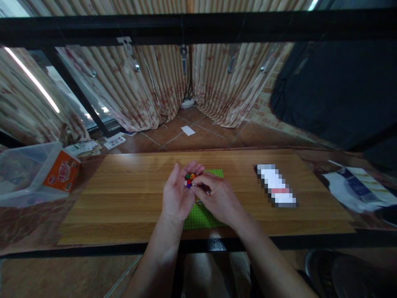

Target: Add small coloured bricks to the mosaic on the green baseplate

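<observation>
My left hand (177, 193) is cupped palm-up over a green studded baseplate (201, 217) on the wooden table (124, 198). It holds a small cluster of coloured toy bricks (190, 179), red, orange, green and blue among them. My right hand (217, 198) is beside it, fingers pinched together at the edge of that cluster; which brick they grip is too small to see. Both hands hide the middle of the baseplate.
A clear plastic bin (21, 174) with an orange box (62, 170) in it stands at the left. A blurred white oblong (276, 185) lies to the right on the table. Papers (356, 186) lie at the far right. Curtains (155, 87) hang behind.
</observation>
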`<state>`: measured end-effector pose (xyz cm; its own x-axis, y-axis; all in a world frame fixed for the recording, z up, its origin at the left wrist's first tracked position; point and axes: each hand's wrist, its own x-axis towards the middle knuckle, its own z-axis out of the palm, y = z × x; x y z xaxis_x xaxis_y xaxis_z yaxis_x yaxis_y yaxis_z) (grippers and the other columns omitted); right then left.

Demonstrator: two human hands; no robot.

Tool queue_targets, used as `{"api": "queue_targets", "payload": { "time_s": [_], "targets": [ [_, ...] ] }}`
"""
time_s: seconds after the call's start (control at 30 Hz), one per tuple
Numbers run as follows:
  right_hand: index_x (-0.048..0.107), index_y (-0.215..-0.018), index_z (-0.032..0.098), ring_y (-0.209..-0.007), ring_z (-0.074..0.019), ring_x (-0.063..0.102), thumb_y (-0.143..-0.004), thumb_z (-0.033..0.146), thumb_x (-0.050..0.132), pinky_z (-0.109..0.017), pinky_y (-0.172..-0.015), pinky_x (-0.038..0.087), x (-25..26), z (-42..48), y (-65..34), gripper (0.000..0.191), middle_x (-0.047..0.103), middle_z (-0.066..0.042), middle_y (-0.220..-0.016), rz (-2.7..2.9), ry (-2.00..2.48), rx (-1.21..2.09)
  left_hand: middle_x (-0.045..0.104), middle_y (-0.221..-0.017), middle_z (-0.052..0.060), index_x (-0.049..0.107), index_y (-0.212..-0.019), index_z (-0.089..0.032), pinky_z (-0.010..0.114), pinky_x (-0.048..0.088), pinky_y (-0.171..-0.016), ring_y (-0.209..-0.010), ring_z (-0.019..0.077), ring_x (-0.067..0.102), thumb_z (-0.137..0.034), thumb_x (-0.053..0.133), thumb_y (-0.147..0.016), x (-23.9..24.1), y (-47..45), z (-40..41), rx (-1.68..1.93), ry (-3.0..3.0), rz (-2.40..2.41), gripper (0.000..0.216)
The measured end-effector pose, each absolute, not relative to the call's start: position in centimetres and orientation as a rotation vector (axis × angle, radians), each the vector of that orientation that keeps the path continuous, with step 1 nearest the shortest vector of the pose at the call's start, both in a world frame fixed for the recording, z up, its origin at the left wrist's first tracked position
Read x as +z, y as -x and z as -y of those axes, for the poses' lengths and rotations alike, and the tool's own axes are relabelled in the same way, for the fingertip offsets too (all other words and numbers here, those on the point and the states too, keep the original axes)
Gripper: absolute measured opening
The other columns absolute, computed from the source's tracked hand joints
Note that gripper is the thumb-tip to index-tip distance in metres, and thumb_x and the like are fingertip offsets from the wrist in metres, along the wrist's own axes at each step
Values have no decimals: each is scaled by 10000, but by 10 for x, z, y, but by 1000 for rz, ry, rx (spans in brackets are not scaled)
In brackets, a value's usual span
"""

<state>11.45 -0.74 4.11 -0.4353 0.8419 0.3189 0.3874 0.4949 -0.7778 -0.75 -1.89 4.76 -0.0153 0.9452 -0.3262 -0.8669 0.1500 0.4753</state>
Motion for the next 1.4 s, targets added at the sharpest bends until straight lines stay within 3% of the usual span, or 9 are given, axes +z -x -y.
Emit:
{"api": "queue_targets", "payload": {
  "time_s": [0.17, 0.33, 0.5, 0.77, 0.93, 1.17, 1.4],
  "targets": [
    [672, -846, 212, -713, -129, 620, -888, 171, 570, -265, -695, 466, 46, 8, -120, 118, 685, 5, -792, 1955, 961, 887, 693, -910, 139, 695, -917, -79, 280, 568, -756, -889, 192, 677, -324, 452, -954, 51, 11, 16, 1459, -77, -695, 347],
    [699, -907, 216, -763, -135, 661, -902, 220, 558, -258, -715, 491, 45, 2, -130, 141, 732, -3, -848, 1814, 1005, 888, 673, -850, 143, 671, -882, -34, 211, 571, -652, -774, 154, 667, -43, 456, -851, 46, 19, 10, 1552, 9, -807, 217],
    [714, -905, 216, -796, -148, 680, -894, 244, 582, -269, -732, 501, 40, -7, -142, 135, 750, -8, -866, 1709, 1106, 834, 605, -765, 75, 615, -858, -59, 126, 543, -595, -654, 80, 611, 100, 385, -793, 37, 31, 4, 1654, 158, -910, 287],
    [714, -879, 210, -827, -173, 676, -881, 261, 593, -316, -768, 501, 34, -18, -160, 131, 741, -31, -887, 1710, 1166, 796, 511, -679, 10, 560, -829, -76, 51, 390, -419, -511, 14, 495, 19, 350, -935, 39, 32, 6, 1583, 147, -865, 253],
    [716, -849, 215, -831, -168, 659, -874, 263, 608, -313, -751, 493, 31, -23, -168, 122, 725, -33, -893, 1735, 1159, 779, 469, -623, -33, 566, -834, -95, 96, 259, -322, -382, -8, 358, -134, 357, -1002, 40, 31, 11, 1521, 69, -835, 271],
    [730, -837, 241, -965, -196, 647, -864, 257, 640, -363, -855, 490, 23, -27, -172, 95, 707, -40, -980, 1833, 1164, 812, 429, -558, -52, 576, -807, -113, 135, 221, -313, -344, 10, 306, -242, 365, -1013, 40, 31, 12, 1511, 14, -890, 322],
    [744, -851, 234, -1009, -200, 628, -864, 221, 637, -396, -920, 467, 9, -29, -166, 108, 671, -53, -1069, 1962, 1215, 779, 459, -582, -29, 597, -802, -95, 144, 233, -320, -359, 19, 328, -215, 382, -995, 40, 30, 12, 1470, -5, -902, 313]
  ]
}}
